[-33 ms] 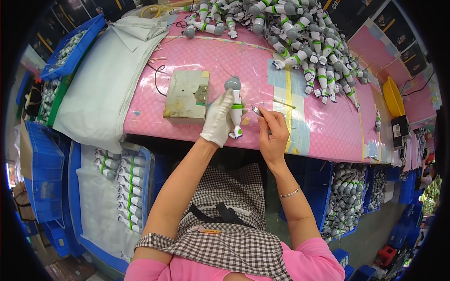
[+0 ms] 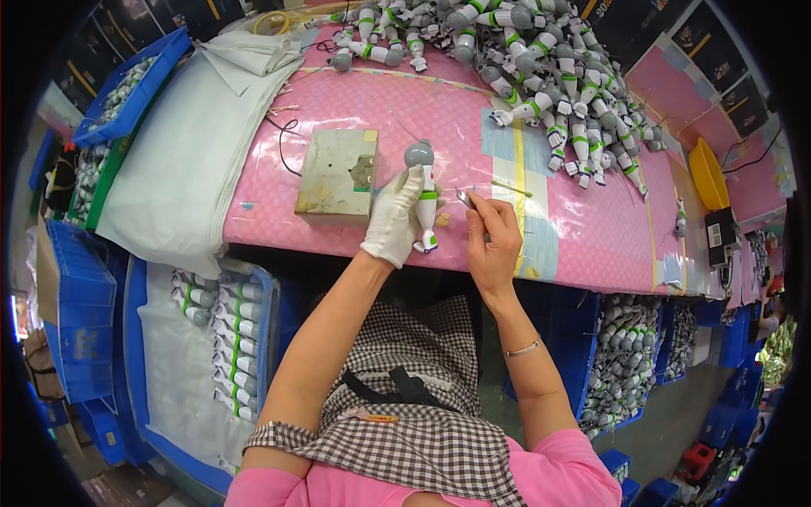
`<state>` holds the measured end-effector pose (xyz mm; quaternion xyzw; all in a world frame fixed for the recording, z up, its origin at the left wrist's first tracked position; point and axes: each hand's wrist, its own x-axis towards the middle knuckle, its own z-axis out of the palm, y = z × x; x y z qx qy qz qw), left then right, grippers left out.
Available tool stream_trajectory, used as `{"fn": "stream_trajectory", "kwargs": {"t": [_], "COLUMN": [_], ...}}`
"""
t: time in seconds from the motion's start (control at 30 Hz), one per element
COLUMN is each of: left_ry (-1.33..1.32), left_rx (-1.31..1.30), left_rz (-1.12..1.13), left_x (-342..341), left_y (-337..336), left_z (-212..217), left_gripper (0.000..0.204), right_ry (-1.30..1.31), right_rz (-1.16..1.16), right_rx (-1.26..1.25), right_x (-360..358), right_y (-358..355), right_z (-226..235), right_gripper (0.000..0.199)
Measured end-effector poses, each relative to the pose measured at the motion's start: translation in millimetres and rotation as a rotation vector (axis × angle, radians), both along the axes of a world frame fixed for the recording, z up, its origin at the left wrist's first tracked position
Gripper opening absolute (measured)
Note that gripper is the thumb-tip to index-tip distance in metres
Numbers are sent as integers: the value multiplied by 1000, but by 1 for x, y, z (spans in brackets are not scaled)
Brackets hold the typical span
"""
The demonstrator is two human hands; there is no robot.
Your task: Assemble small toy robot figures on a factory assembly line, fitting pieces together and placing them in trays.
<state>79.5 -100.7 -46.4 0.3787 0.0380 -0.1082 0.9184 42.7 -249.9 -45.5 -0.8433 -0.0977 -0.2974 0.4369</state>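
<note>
My left hand (image 2: 393, 221), in a white glove, is closed around a toy arm (image 2: 427, 194). The toy arm is white with a green band and a grey ball at its far end, and its small hand points toward me. Just to the right, my bare right hand (image 2: 494, 243) pinches a small metal blade-like tool (image 2: 465, 199) between thumb and fingers. Its tip is apart from the toy arm, and its exact kind is hard to make out. Left of the gloved hand stands a worn metal box (image 2: 329, 173) with a cable.
A large heap of similar toy arms (image 2: 583, 101) covers the back right of the pink table (image 2: 287, 220). White cloth sheets (image 2: 186, 160) drape over its left side. Blue bins with toy arms stand below, one left (image 2: 270, 338) and one right (image 2: 579, 363). A thin stick (image 2: 511, 188) lies nearby.
</note>
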Motion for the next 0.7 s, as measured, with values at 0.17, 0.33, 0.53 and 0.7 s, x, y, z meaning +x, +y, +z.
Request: {"fn": "stream_trajectory", "kwargs": {"t": [0.17, 0.33, 0.53, 0.7], "left_ry": [6, 64, 28, -8], "left_rx": [-145, -267, -38, 182], "left_rz": [-38, -102, -192, -251], "left_x": [-1, -6, -23, -77], "left_y": [1, 1, 12, 48], "left_z": [-10, 8, 4, 18], "left_gripper": [48, 60, 59, 50], "right_ry": [132, -252, 721, 702], "right_rz": [-102, -165, 387, 419], "right_rx": [-187, -378, 1002, 942], "right_x": [9, 27, 55, 44], "right_y": [-12, -10, 1, 13], "right_z": [0, 4, 58, 73], "right_gripper": [21, 18, 25, 23]}}
